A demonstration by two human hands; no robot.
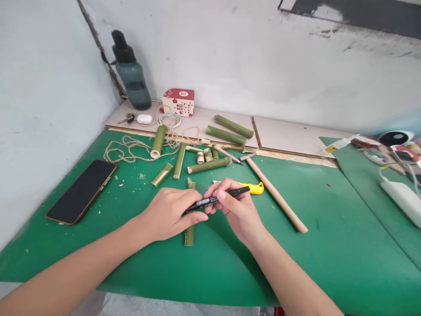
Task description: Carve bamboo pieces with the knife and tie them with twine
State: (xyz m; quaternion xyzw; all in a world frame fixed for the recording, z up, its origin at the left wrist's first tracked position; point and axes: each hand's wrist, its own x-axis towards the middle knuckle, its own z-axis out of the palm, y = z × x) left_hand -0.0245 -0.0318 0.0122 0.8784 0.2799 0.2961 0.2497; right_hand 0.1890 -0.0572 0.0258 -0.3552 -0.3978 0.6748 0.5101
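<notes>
My left hand (171,213) lies over a split green bamboo strip (190,235) on the green mat (210,263), fingers curled on it and on the near end of a black marker pen (219,198). My right hand (235,206) pinches the same pen near its middle, thumb and fingers closed round it. The pen lies almost level, its tip pointing right. A yellow utility knife (255,188) rests just behind my right hand.
A hammer with a long wooden handle (276,195) lies to the right. Several cut bamboo pieces (210,164) and a tangle of twine (128,148) sit behind. A phone (82,191) lies at left. A water bottle (131,74) and red box (179,102) stand by the wall.
</notes>
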